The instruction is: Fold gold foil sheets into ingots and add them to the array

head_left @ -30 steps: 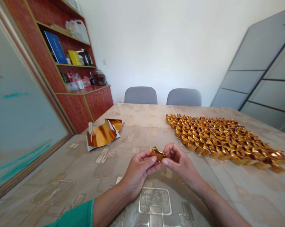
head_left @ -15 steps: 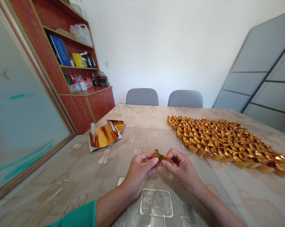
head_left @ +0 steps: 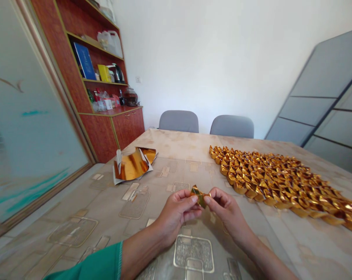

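Note:
Between my two hands, above the near middle of the table, is a small piece of folded gold foil paper (head_left: 199,197). My left hand (head_left: 178,212) pinches its left side between thumb and fingers. At its right end my right hand (head_left: 226,208) grips the foil with thumb and forefinger. Pointed folds stand up from the piece, and my fingertips cover part of it. Rows of folded gold paper ingots (head_left: 269,175) lie close together on the right side of the table. To the left, a curled stack of gold foil sheets (head_left: 132,165) with whitish undersides rests on the tabletop.
A patterned cover lies over the table (head_left: 85,202). Two grey chairs (head_left: 178,121) stand at its far side. Behind on the left is a red-brown cabinet (head_left: 98,134) with shelves of household items, beside a frosted glass door (head_left: 32,128). Grey panels (head_left: 312,89) lean at the right.
The foil piece has turned in my fingers and shows more of its folded face. My view has shifted slightly, and both hands keep their hold.

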A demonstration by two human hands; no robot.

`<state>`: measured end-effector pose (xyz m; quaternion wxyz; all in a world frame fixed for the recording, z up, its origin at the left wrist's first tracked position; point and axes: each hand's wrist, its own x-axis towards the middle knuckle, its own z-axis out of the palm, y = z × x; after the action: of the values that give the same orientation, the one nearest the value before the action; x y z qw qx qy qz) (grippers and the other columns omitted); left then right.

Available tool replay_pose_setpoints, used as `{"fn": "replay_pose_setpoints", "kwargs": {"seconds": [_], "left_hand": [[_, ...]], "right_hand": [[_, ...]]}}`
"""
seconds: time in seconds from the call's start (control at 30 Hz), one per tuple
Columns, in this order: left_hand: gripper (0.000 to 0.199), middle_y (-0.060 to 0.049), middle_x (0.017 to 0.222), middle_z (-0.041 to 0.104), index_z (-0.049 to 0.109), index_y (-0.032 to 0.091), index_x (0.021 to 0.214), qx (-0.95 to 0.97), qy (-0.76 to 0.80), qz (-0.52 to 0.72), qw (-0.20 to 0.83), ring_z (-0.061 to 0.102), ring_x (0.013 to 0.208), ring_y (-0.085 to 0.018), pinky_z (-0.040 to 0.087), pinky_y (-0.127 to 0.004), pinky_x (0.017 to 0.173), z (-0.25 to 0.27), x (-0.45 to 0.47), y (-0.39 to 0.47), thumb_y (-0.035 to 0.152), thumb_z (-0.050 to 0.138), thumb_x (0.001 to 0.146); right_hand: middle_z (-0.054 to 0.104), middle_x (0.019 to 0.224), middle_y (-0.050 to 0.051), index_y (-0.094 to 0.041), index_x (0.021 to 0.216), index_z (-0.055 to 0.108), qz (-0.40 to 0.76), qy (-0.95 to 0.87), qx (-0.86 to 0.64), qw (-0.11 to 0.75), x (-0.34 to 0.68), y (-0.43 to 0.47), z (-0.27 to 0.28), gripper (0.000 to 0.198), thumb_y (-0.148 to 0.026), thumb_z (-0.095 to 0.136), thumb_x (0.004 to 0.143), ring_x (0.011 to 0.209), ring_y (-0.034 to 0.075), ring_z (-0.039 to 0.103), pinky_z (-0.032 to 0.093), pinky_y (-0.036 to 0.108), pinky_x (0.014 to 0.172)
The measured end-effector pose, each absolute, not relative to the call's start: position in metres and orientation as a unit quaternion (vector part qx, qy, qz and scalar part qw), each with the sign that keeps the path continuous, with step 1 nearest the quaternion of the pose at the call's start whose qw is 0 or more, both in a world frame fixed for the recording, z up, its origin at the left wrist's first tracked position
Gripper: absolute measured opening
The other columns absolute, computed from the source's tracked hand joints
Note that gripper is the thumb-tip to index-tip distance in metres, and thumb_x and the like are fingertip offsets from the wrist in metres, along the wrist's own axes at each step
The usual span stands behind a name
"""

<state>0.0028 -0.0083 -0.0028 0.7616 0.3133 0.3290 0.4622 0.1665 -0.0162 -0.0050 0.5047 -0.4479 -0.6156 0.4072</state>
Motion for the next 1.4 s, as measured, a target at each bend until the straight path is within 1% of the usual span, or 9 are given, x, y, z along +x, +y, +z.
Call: {"fn": "replay_pose_setpoints", "kwargs": {"seconds": [0.2,0.37,0.67,0.8,0.93,1.03,1.17,1.23,1.4], "left_hand": [[0.031,-0.001,0.074,0.069,0.066,0.012,0.073,0.311,0.326,0.472,0.758,0.064,0.066,-0.01,0.056,-0.023,0.069,-0.003,0.003,-0.008,0.027,0.089,0.059],[0.037,0.0,0.072,0.068,0.067,0.011,0.073,0.307,0.351,0.474,0.747,0.063,0.065,-0.01,0.055,-0.023,0.068,-0.006,0.004,-0.008,0.028,0.092,0.052],[0.026,0.0,0.078,0.069,0.067,0.015,0.08,0.26,0.272,0.5,0.78,0.063,0.071,-0.009,0.053,-0.022,0.073,-0.01,0.004,-0.005,0.022,0.087,0.065],[0.026,-0.002,0.08,0.07,0.066,0.015,0.078,0.259,0.265,0.489,0.79,0.064,0.074,-0.01,0.053,-0.023,0.074,-0.01,0.004,-0.007,0.021,0.087,0.065],[0.027,-0.002,0.08,0.069,0.065,0.015,0.078,0.25,0.284,0.479,0.792,0.064,0.074,-0.011,0.052,-0.024,0.074,-0.008,0.005,-0.006,0.02,0.087,0.063],[0.028,-0.001,0.079,0.069,0.066,0.015,0.079,0.256,0.287,0.479,0.789,0.062,0.072,-0.01,0.05,-0.023,0.073,-0.006,0.005,-0.005,0.021,0.087,0.062],[0.027,0.0,0.069,0.065,0.064,0.013,0.072,0.346,0.303,0.472,0.752,0.056,0.063,-0.008,0.045,-0.021,0.065,-0.004,0.005,-0.005,0.028,0.085,0.064],[0.028,0.001,0.067,0.063,0.063,0.012,0.07,0.392,0.313,0.472,0.726,0.055,0.061,-0.008,0.043,-0.021,0.062,-0.003,0.005,-0.006,0.032,0.084,0.066],[0.031,0.001,0.075,0.064,0.065,0.015,0.081,0.406,0.319,0.486,0.705,0.056,0.065,-0.01,0.043,-0.023,0.065,-0.002,0.006,-0.007,0.033,0.084,0.064]], "right_hand": [[0.045,0.056,-0.004,-0.024,0.064,0.049,0.451,-0.609,-0.448,0.474,0.163,-0.018,0.001,0.042,-0.062,0.061,0.079,0.051,0.014,0.039,0.033,0.027,0.05],[0.042,0.055,-0.005,-0.023,0.061,0.048,0.415,-0.606,-0.471,0.488,0.161,-0.018,-0.006,0.041,-0.055,0.066,0.078,0.052,0.013,0.036,0.029,0.026,0.05],[0.05,0.062,-0.003,-0.023,0.07,0.055,0.458,-0.602,-0.426,0.497,0.166,-0.019,0.0,0.036,-0.056,0.064,0.081,0.057,0.014,0.043,0.036,0.026,0.054],[0.051,0.064,-0.002,-0.023,0.07,0.053,0.388,-0.623,-0.434,0.523,0.163,-0.022,-0.003,0.03,-0.047,0.062,0.086,0.059,0.015,0.044,0.035,0.026,0.054],[0.052,0.066,-0.001,-0.023,0.068,0.052,0.305,-0.673,-0.437,0.512,0.162,-0.026,-0.001,0.028,-0.038,0.057,0.091,0.064,0.016,0.047,0.036,0.027,0.059],[0.05,0.066,-0.002,-0.023,0.069,0.052,0.342,-0.658,-0.426,0.517,0.163,-0.027,0.0,0.028,-0.039,0.056,0.092,0.065,0.016,0.046,0.036,0.026,0.059],[0.048,0.063,-0.003,-0.023,0.068,0.053,0.401,-0.639,-0.422,0.503,0.163,-0.025,-0.001,0.032,-0.043,0.051,0.094,0.061,0.016,0.045,0.036,0.026,0.057],[0.051,0.063,-0.002,-0.023,0.067,0.054,0.397,-0.643,-0.425,0.498,0.164,-0.024,-0.001,0.033,-0.042,0.052,0.093,0.062,0.016,0.046,0.036,0.026,0.057],[0.056,0.065,-0.001,-0.023,0.068,0.056,0.366,-0.653,-0.432,0.504,0.165,-0.025,0.0,0.031,-0.041,0.052,0.093,0.063,0.017,0.049,0.037,0.026,0.059]]}}
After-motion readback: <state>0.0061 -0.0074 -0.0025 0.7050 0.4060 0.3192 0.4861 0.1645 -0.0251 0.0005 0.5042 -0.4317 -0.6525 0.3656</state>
